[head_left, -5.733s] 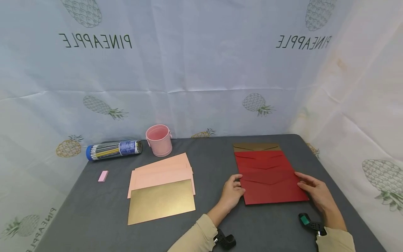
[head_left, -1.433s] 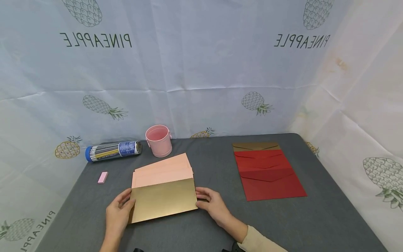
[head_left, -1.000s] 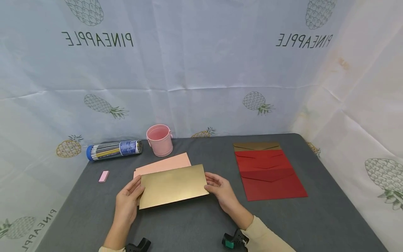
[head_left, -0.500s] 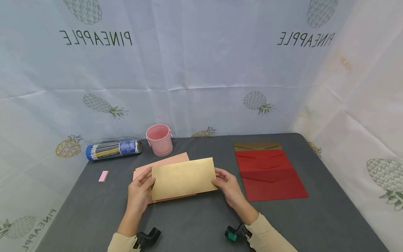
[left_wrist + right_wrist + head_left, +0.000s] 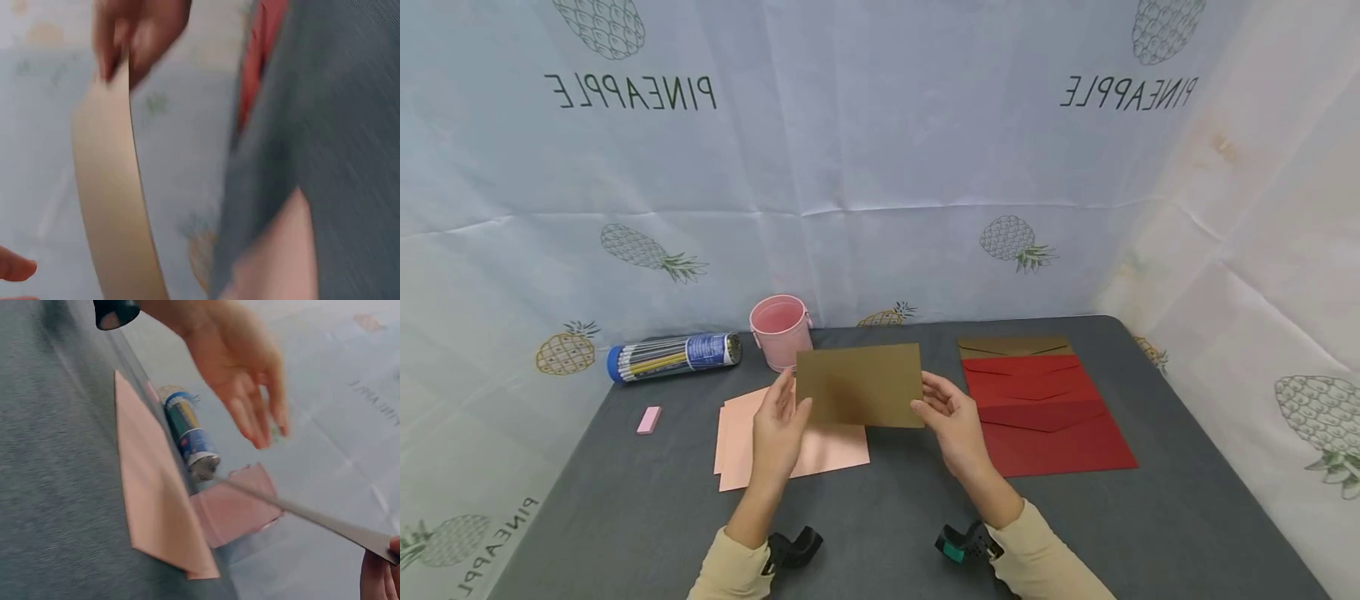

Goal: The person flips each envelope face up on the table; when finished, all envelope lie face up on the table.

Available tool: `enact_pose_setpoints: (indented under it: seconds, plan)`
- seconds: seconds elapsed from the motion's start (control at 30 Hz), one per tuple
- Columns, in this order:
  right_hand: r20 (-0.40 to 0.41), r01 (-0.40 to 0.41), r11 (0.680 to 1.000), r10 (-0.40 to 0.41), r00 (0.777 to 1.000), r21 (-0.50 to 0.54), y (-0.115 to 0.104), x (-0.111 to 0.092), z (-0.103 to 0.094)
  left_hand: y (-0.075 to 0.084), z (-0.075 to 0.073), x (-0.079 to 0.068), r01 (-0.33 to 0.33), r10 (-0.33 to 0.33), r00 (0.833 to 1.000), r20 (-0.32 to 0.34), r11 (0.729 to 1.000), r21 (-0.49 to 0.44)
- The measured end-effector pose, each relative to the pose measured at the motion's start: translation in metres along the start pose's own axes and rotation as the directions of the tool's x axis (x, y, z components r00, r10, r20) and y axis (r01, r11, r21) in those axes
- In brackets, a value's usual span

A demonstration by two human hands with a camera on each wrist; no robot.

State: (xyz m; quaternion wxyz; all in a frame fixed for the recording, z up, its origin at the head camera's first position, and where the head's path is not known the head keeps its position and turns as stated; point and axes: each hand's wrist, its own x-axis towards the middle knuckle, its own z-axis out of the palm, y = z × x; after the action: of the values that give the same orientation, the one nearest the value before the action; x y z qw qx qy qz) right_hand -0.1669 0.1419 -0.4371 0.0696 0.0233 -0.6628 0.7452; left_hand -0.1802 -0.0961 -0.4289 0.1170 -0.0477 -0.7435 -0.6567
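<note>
Right hand [image 5: 955, 423] pinches gold paper [image 5: 859, 377] by one edge, left hand [image 5: 777, 439] (fingers relaxed) clear of the opposite.

I can read PINEAPPLE, mirror-reversed, on the cloth [image 5: 880, 158]: beyond the fingers [image 5: 779, 395], high to their left and right, and lower, far left. Print on the tube [image 5: 673, 357], left of them, is too small.

From where I stand, this is a curtained-off desk station; the room type cannot be determined. Enclosure: pale cloth [image 5: 880, 150], printed with pineapples and reversed lettering, behind and along both sides. Surface: grey tabletop [image 5: 1195, 537]. Stationery: pencil tube [image 5: 673, 357], eraser [image 5: 648, 420], envelopes [image 5: 1063, 446]. Wrist cameras [image 5: 970, 542] indicate recording.
</note>
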Motion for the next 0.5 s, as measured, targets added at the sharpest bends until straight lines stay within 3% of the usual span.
enact_pose_setpoints:
  seconds: [0.07,0.17,0.23,0.37,0.5]
  plan:
    - [-0.017,0.079,0.996,-0.080,0.997,-0.047,-0.009,-0.001,0.003,0.016,0.020,-0.006,-0.089,0.090,0.992,0.086,0.996,-0.015]
    - [-0.008,0.214,0.971,-0.216,0.976,-0.110,-0.025,-0.005,0.012,0.040,0.047,-0.017,-0.180,0.189,0.956,0.226,0.982,-0.060]
    - [0.013,0.309,0.939,-0.311,0.950,-0.149,-0.038,-0.012,0.020,0.051,0.062,-0.024,-0.232,0.242,0.930,0.278,0.970,-0.069]
    - [0.051,0.469,0.841,-0.474,0.879,-0.269,-0.059,-0.022,0.031,0.063,0.078,-0.031,-0.312,0.324,0.903,0.283,0.946,-0.089]
    - [0.118,0.566,0.747,-0.564,0.817,-0.350,-0.047,-0.018,0.028,0.065,0.083,-0.032,-0.350,0.379,0.890,0.253,0.924,-0.152]
